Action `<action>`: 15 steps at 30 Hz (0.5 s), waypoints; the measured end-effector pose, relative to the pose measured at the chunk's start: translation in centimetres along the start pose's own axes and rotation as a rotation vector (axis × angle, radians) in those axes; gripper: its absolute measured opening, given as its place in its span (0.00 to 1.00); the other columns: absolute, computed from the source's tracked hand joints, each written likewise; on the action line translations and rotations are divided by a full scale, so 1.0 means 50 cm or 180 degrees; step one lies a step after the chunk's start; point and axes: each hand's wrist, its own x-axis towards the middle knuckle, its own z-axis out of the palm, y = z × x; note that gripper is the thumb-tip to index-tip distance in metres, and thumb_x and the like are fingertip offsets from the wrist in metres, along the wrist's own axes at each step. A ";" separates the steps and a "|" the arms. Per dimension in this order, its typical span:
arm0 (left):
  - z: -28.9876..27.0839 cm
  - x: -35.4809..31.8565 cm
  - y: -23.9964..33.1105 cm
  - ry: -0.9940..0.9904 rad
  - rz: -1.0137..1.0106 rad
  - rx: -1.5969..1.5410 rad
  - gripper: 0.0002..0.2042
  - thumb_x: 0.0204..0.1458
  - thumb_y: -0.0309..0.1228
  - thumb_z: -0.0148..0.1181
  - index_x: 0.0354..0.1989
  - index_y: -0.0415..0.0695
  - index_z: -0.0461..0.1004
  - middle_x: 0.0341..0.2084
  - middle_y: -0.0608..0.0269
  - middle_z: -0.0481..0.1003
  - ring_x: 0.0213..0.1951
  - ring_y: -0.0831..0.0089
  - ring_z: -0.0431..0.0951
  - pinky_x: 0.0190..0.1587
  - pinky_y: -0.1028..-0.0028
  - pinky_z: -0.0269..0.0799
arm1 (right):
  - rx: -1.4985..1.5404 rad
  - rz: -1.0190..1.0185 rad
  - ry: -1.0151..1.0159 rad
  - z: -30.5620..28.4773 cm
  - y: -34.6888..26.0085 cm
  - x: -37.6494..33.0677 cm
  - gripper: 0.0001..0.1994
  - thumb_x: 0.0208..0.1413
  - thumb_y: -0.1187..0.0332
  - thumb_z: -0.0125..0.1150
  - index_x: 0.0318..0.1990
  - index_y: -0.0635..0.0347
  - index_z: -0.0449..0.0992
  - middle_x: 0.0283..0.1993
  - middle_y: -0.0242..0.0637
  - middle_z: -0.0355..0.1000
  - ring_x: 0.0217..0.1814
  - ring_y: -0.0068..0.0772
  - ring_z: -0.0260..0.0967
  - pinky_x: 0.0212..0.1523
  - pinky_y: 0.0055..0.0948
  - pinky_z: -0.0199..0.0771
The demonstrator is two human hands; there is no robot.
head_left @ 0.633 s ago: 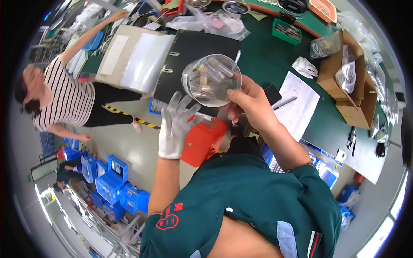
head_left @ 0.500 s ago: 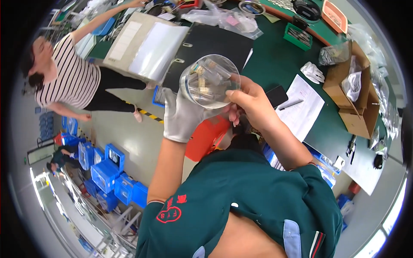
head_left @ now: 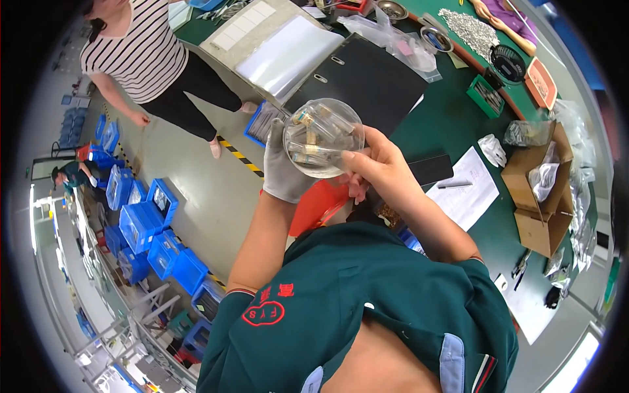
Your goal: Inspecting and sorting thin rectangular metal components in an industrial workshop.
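Clock face centred on the clear round container (head_left: pixel 326 169).

Ten o'clock: co-worker in striped shirt (head_left: pixel 154 56); the arm stretched over the bench earlier is no longer in view.

Nine to seven: the white-gloved left hand (head_left: pixel 282 173), spread wide and apart from the container at first, is now cupped against its side. Fingers hidden behind it; I can't tell whether it grips or just supports.

Centre: container held up between both hands, ahead of the chest. Transparent, shallow-looking, tilted enough to show clear tubes (head_left: pixel 317 123) lying at mixed angles, some with gold-coloured parts.

Four o'clock: bare right hand (head_left: pixel 383 160) pinching the rim, thumb on the near side, same as before. Beyond, between three and four, dark phone (head_left: pixel 430 169).
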 end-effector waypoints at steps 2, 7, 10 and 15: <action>-0.011 0.003 0.007 0.0083 -0.0093 0.0213 0.31 0.57 0.55 0.40 0.57 0.40 0.62 0.53 0.50 0.67 0.53 0.55 0.68 0.56 0.55 0.63 | -0.0101 0.0020 -0.0035 0.003 0.001 0.007 0.30 0.57 0.65 0.55 0.61 0.72 0.51 0.26 0.38 0.71 0.21 0.21 0.69 0.21 0.21 0.70; -0.066 0.007 -0.010 0.0739 -0.0381 -0.0406 0.28 0.58 0.52 0.38 0.56 0.40 0.63 0.52 0.50 0.68 0.51 0.55 0.69 0.54 0.56 0.66 | -0.0251 -0.0012 -0.0212 0.012 0.002 0.023 0.29 0.59 0.67 0.52 0.64 0.67 0.48 0.26 0.36 0.70 0.21 0.21 0.68 0.18 0.19 0.69; -0.057 -0.016 0.016 0.0307 -0.0871 -0.1313 0.24 0.61 0.45 0.34 0.55 0.40 0.63 0.52 0.50 0.68 0.53 0.59 0.69 0.55 0.60 0.68 | -0.0240 0.0001 -0.0217 0.026 -0.002 0.004 0.32 0.58 0.64 0.55 0.64 0.70 0.48 0.26 0.37 0.70 0.22 0.20 0.67 0.20 0.20 0.68; -0.054 -0.015 -0.054 0.0215 -0.0727 -0.2155 0.18 0.58 0.38 0.46 0.52 0.40 0.67 0.49 0.58 0.71 0.51 0.67 0.71 0.57 0.67 0.65 | -0.0395 0.0011 0.0435 0.005 0.063 0.001 0.26 0.56 0.71 0.49 0.63 0.64 0.55 0.24 0.36 0.69 0.17 0.21 0.64 0.14 0.21 0.67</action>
